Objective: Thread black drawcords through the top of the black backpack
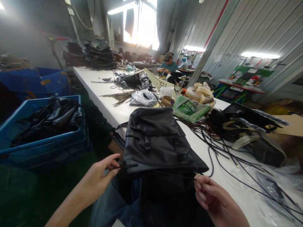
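Black leather backpack (155,138) lies on the white table (99,85) edge, its open mouth toward the person. Left hand (98,181) and right hand (213,198) each pinch one end of the thin drawstring cord (129,165) — fingers closed on it. Bag looks soft, floppy, probably light; cord likely slippery — grip near the rim.

The right hand (214,200) is cut off by the lower edge. The bag (156,138) hides its own opening and the cord's (127,166) middle. The far worker (168,64) is too small to read.
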Demonstrator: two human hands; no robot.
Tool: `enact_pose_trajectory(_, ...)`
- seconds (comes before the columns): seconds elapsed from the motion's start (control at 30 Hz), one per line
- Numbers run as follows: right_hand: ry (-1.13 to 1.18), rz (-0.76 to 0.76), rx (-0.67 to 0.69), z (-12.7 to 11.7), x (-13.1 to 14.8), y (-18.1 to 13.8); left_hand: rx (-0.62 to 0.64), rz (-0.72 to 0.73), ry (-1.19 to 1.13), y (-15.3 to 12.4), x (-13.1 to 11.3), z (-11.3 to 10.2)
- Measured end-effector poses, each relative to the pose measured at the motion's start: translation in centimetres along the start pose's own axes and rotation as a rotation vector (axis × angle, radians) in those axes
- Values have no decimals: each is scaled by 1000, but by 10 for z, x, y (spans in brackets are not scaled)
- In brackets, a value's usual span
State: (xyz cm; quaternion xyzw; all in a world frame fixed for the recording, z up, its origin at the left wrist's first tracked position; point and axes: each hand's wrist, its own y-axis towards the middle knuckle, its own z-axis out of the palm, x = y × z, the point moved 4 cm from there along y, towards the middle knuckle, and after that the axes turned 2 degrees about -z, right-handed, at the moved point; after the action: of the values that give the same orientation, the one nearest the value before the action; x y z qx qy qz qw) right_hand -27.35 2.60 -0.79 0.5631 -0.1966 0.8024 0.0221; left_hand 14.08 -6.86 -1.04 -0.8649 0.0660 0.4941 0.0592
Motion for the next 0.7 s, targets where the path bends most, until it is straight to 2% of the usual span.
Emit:
enact_pose_trajectory(0.13, 96, -66, -117, -8, -1, -6, -70, 31, -192, 11, -26, -2)
enact_pose_trajectory(0.23, 108, -130, -193, -16, 1, -6, -93, 45, -366, 21, -44, 7)
enact_pose_trajectory(0.33, 155, -130, -296, -31, 0, 3, -96, 68, -447, 28, -56, 18)
enact_pose_trajectory(0.47, 255, -192, -362, -48, -1, 13, -108, 157, -349, 27, -69, 26)
enact_pose_trajectory(0.57, 274, -285, -327, -53, -1, 14, -122, 238, -198, 21, -71, 30)
enact_pose_trajectory(0.7, 316, -361, -257, -55, 0, 14, -75, 314, -49, 15, -62, 40)
